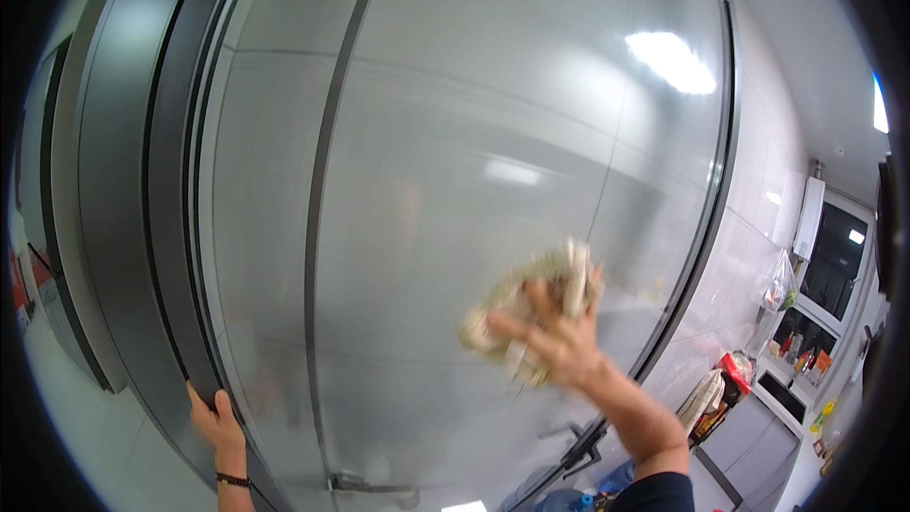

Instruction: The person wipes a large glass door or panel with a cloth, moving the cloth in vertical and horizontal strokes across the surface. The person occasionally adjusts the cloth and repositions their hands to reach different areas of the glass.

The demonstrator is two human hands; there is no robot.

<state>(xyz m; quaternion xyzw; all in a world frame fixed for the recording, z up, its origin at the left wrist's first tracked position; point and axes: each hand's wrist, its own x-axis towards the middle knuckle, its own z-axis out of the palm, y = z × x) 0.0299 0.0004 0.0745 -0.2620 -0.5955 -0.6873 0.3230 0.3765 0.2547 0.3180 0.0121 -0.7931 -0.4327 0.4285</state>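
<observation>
A large glass door panel (455, 190) in a dark metal frame fills the middle of the view. My right hand (559, 341) presses a crumpled, light greenish-beige cloth (502, 313) against the lower right part of the glass. Both are somewhat smeared by motion, and the fingers are bent over the cloth. Low on the left, my left hand (218, 425), with a dark beaded bracelet at its wrist, grips the edge of the dark door frame (175, 256). Its thumb and a finger straddle that edge; the other fingers are mostly hidden.
A dark vertical bar (318, 218) crosses the glass. Blue water jugs (569, 501) stand low near the frame's bottom right. Beyond on the right are a grey cabinet (754, 441), a counter crowded with bottles, a window (832, 261) and a white wall-mounted unit (809, 218).
</observation>
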